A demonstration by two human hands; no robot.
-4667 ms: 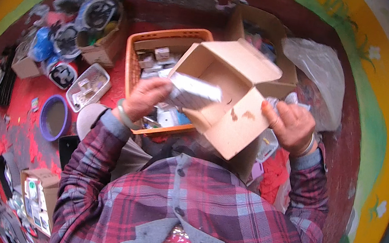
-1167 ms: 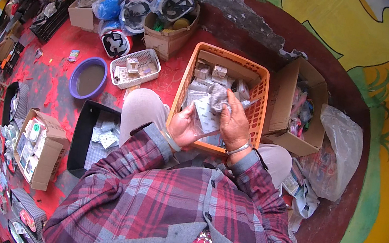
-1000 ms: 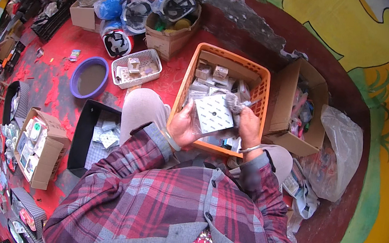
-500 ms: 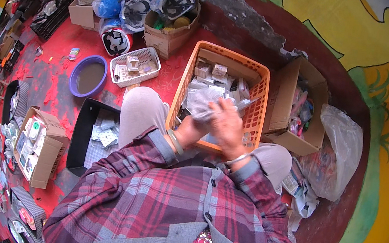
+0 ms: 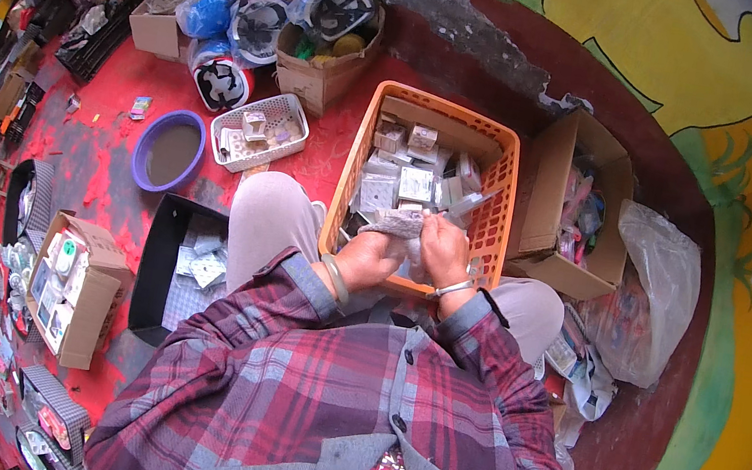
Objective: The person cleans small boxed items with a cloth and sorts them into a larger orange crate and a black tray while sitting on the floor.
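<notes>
Between my knees stands an orange plastic basket (image 5: 511, 158) holding small white boxes (image 5: 417, 184) and clear packets. Over its near part, my left hand (image 5: 369, 257) is closed on a crumpled grey bundle (image 5: 394, 222), which could be cloth or wrapped plastic. My right hand (image 5: 444, 249) is closed at the bundle's right end, its fingers curled in and partly hidden. The two hands are close together, almost touching. Translucent plastic shows just below and between them.
Right of the basket are an open cardboard box (image 5: 545, 197) and a clear plastic bag (image 5: 654, 296). A white tray (image 5: 284, 145), a purple basin (image 5: 142, 163) and a black box (image 5: 162, 247) sit to the left. Bagged helmets (image 5: 257, 28) lie beyond.
My right hand has gone from spread fingers over the bundle to a closed grip at its right side. The bundle looks more gathered, uncovering white boxes in the basket.
</notes>
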